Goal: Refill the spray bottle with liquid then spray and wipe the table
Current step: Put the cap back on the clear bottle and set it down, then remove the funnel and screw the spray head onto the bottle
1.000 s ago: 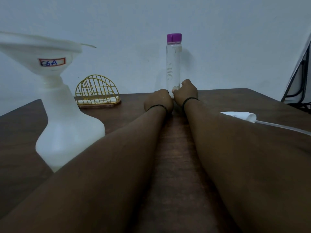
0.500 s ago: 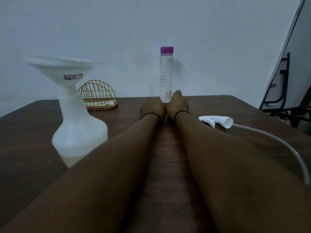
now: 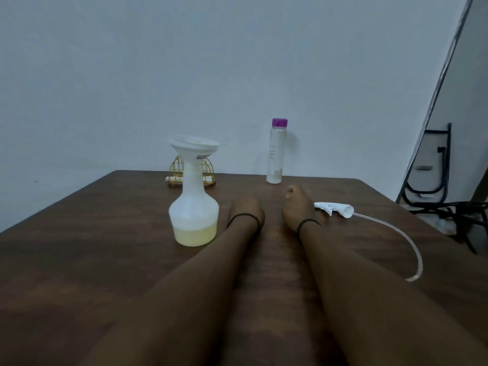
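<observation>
A dark brown wood-grain desk (image 3: pixel 79 247) fills the lower half of the view, its far edge set against a plain pale blue-grey wall (image 3: pixel 184 62). The light is dim and even.

Both forearms stretch out along the desk, side by side but apart. The left hand (image 3: pixel 247 211) lies on the surface with its fingers curled under, holding nothing, a thin black band at the wrist. The right hand (image 3: pixel 297 207) lies just to its right, also banded, fingers loosely bent with the tips showing at the far end, and it grips nothing.

The white spray bottle (image 3: pixel 194 215) stands upright just left of the left hand, its nozzle off. A shallow layer of pale yellow liquid (image 3: pixel 195 235) sits in its base, and a white funnel (image 3: pixel 194 146) rests in its neck. The spray head (image 3: pixel 334 208) lies on its side just right of the right hand, its clear dip tube (image 3: pixel 396 233) curving away toward the near right of the desk.

Near the far edge stands a tall clear bottle (image 3: pixel 274 157) with a purple cap (image 3: pixel 279 122), nearly drained. Behind the funnel sits a gold wire napkin holder (image 3: pixel 191 175) with white napkins.

At the far right a pale panel (image 3: pixel 472 75) leans at an angle, with a black metal frame (image 3: pixel 433 165) and dark cables (image 3: pixel 454 210) below it.
</observation>
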